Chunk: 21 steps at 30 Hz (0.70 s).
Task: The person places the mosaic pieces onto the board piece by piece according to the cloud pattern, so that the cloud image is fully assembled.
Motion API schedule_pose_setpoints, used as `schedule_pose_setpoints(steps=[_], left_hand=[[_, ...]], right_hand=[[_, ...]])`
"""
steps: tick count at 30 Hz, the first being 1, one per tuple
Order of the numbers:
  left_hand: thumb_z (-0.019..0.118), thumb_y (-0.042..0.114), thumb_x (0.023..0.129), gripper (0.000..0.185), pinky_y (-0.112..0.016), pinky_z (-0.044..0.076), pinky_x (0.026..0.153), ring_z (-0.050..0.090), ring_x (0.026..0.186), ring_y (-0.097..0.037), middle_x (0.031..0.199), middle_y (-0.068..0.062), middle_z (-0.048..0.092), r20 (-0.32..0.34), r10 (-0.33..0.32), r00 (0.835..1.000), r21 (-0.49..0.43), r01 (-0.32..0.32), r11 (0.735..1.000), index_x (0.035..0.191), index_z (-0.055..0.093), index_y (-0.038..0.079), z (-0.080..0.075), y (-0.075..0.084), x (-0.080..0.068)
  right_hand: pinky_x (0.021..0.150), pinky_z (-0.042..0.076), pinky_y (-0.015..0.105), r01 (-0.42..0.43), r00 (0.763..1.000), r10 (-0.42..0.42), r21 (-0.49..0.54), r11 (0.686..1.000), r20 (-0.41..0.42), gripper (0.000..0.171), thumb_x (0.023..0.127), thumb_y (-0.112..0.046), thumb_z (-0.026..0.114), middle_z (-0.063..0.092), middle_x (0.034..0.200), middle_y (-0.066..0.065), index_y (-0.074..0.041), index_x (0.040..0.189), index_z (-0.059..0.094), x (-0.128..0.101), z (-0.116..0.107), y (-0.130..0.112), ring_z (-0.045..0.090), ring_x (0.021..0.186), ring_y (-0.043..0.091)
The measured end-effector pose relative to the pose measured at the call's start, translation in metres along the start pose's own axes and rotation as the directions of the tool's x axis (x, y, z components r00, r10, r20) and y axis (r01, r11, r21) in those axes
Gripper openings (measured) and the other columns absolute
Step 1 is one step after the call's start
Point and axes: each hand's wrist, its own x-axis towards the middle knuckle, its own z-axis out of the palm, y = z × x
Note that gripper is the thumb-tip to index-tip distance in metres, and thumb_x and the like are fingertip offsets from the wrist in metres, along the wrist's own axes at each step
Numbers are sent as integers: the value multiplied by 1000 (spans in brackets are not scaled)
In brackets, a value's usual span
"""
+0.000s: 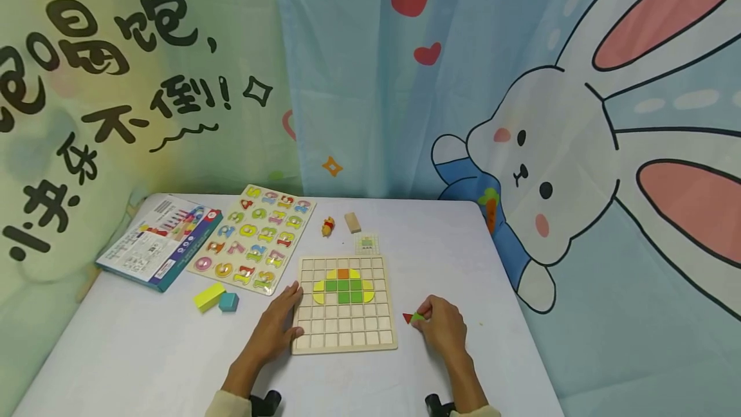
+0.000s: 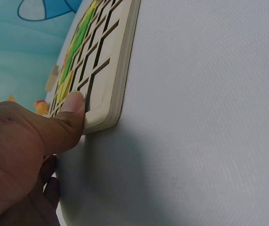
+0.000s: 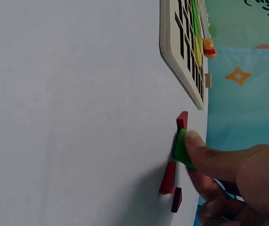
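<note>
Left hand resting open against the grid board's left edge near the tabletop's front edge, right hand pinching a green piece beside red pieces, right of the board.

- Open worktop lies bare left of the grid board.
- Number puzzle, box, and two blocks crowd the far left.
- Red pieces lie right of the board.
</note>
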Motion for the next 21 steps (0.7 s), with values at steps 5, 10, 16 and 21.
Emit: schedule_pose_setpoints(steps=[5, 10, 16, 21], left_hand=[[83, -2, 85, 83, -59, 29, 130, 33, 159, -44, 171, -19, 38, -2, 8, 1000, 0, -8, 1000, 158, 45, -2, 0, 0, 0], [83, -2, 85, 83, -59, 28, 130, 32, 160, -43, 172, -17, 37, 3, -2, 1000, -1, 2, 1000, 159, 44, 0, 1, -2, 0], [83, -1, 86, 84, -59, 28, 130, 32, 160, -43, 172, -17, 37, 6, -1, 1000, 1, 1, 1000, 160, 44, 0, 1, -2, 0], [83, -1, 85, 84, -59, 28, 130, 32, 160, -43, 172, -17, 37, -1, -1, 1000, 4, 1, 1000, 159, 44, 1, 2, -3, 0]], right_hand=[[54, 39, 28, 33, 997, -28, 66, 997, -70, 23, 79, -7, 91, 65, 74, -2, -16, 90, 74, 2, 2, -10, 53, 64, 13], [52, 39, 27, 87, 994, -76, 140, 986, -80, 18, 82, -16, 92, 71, 77, -4, -20, 92, 78, 3, 11, -35, 52, 61, 11], [57, 43, 27, 133, 991, -131, 207, 969, -26, 16, 81, -17, 92, 72, 74, -6, -19, 89, 78, 5, 37, -74, 64, 71, 11], [58, 48, 28, 154, 985, -168, 236, 960, 44, 16, 84, -18, 91, 73, 72, -8, -19, 89, 76, 10, 64, -102, 64, 67, 9]])
